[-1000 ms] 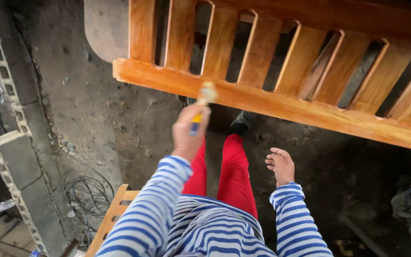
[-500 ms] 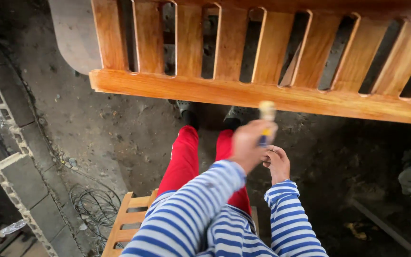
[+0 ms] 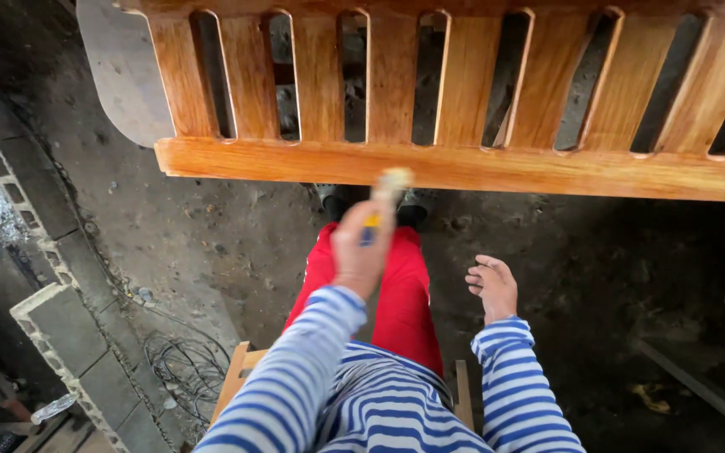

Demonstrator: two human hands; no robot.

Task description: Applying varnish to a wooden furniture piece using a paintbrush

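- I look down from the head camera at a seated person in a blue and white striped top and red trousers point(image 3: 396, 294).
- My left hand point(image 3: 361, 252) is raised in front of me and clenched around a paintbrush point(image 3: 383, 197); the picture is blurred here.
- The brush has a blue and yellow handle that shows between my fingers, and pale bristles that stick out above the fist.
- The bristles sit right at the lower edge of a long wooden rail point(image 3: 463, 168), just above the grip; I cannot tell whether they touch the wood.
- The rail is the bottom bar of a glossy orange-brown slatted frame point(image 3: 396, 75), with upright slats and dark gaps rising above the grip and spreading far to both sides of it.
- My right hand point(image 3: 492, 285) is released, palm up and fingers loosely curled, holding nothing; it hangs beside my right knee, lower than the gripping hand and apart from it.
- Below the grip, two dark shoes point(image 3: 413, 210) show just under the rail on a dirt floor point(image 3: 211, 226).
- Under me, the pale wooden edge of a stool point(image 3: 237, 369) shows.
- Off to the left of the grip lie a coil of wire point(image 3: 182, 365) and grey concrete blocks point(image 3: 69, 344).
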